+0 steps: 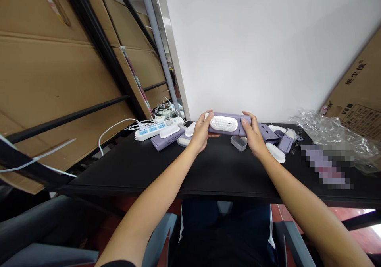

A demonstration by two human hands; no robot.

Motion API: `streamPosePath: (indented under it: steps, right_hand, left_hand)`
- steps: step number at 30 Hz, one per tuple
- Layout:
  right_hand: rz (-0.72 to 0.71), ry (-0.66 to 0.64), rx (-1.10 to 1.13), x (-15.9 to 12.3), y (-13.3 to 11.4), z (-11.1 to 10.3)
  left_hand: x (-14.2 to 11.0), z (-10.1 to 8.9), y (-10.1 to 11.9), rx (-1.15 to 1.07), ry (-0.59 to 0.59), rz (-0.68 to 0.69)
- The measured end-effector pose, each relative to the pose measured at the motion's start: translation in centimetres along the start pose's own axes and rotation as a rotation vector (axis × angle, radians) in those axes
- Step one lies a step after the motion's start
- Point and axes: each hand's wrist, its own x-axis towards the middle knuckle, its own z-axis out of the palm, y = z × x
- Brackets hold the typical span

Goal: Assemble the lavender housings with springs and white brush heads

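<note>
Purple device [225, 133], head view: held to R of power strip [159, 128], above same black tabletop [143, 167], w/ white textured oval panel [224, 123] facing camera. Pinched at end nearer strip btwn thumb & curled fingers of left hand [202, 132]; at end farther from strip, likewise by right hand [253, 133], w/ thumb on short end section beyond dark seam. Just beside strip, on its R: perforated purple casing [165, 142] w/ white oval pc. [169, 131] on top. Farther R of strip, below held unit: clear cup [239, 143]. Well R of strip: loose purple parts [285, 144] & white oval pad [275, 152]. Farthest R of strip: crumpled clear plastic wrap [327, 128] & printed cardboard box [358, 88]. Behind strip: tangled white cables [166, 109].
</note>
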Motion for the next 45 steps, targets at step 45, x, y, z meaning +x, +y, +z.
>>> streamPosePath:
  steps: [45]
  right_hand:
    - [0.379, -0.225, 0.023, -0.5, -1.2, 1.3]
  left_hand:
    - [1.7, -1.3, -2.0, -0.104, 0.193, -0.324]
